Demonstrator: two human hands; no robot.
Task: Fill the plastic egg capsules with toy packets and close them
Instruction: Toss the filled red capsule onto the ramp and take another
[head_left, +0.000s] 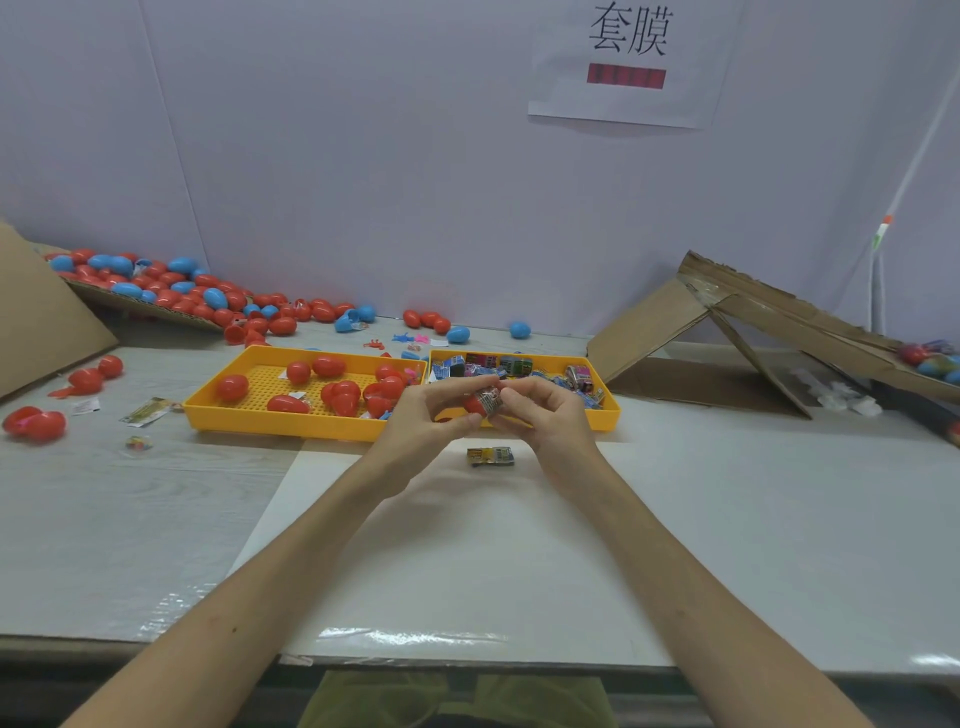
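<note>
Just before the yellow trays (291, 427), left hand (423, 415) grips a red egg half (472, 404), long axis left-right, mouth facing right. Right hand (543, 418) pinches a packet (491, 400) into it. Fingers hide most of both. A spare packet (491, 456) lies below.

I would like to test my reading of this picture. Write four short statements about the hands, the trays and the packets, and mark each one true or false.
1. The left hand and right hand hold one red capsule. True.
2. The left yellow tray holds mostly blue capsules. False: its capsules are red.
3. A loose packet lies on the table near the hands. True.
4. The right yellow tray is empty. False: it holds toy packets.
</note>
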